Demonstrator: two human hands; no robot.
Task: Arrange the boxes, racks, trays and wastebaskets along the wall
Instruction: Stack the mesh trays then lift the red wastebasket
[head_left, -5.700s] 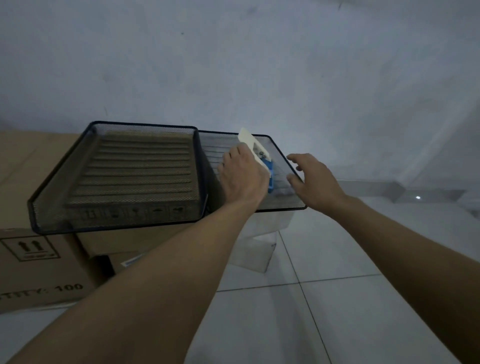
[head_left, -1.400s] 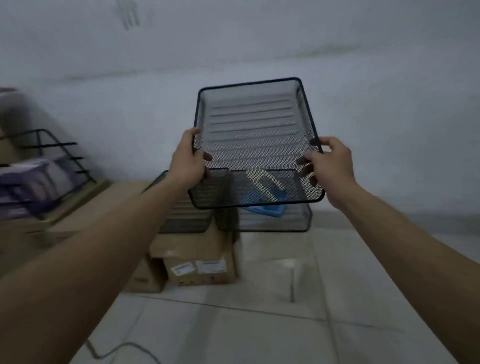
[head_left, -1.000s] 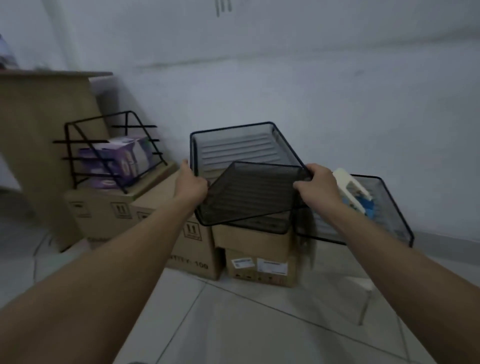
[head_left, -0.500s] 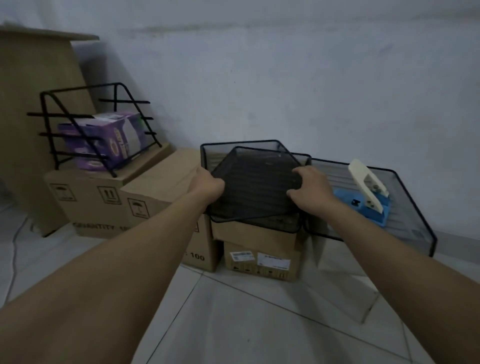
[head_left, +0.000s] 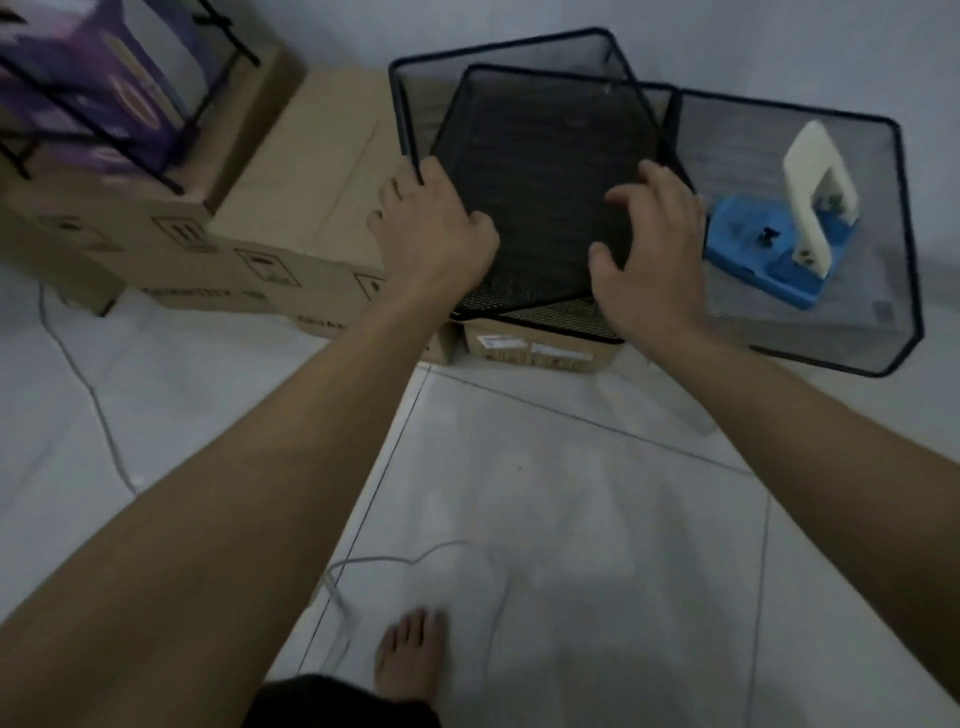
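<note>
Along the white wall (head_left: 779, 36), above the pale tiled floor (head_left: 519, 493), a skewed top mesh tray (head_left: 545, 176) sits crookedly in the lower mesh tray (head_left: 415, 98) on the cardboard boxes (head_left: 311, 171). Since its front corner overhangs, it could tip off or knock the neighbouring tray (head_left: 857, 322) holding the hole punch (head_left: 779, 228) if you let go or shove it. Your left hand (head_left: 431, 239) grips the skewed tray's left rim with curled fingers, while your right hand (head_left: 654, 254) hangs half open over its right front part, fingers spread and holding nothing.
</note>
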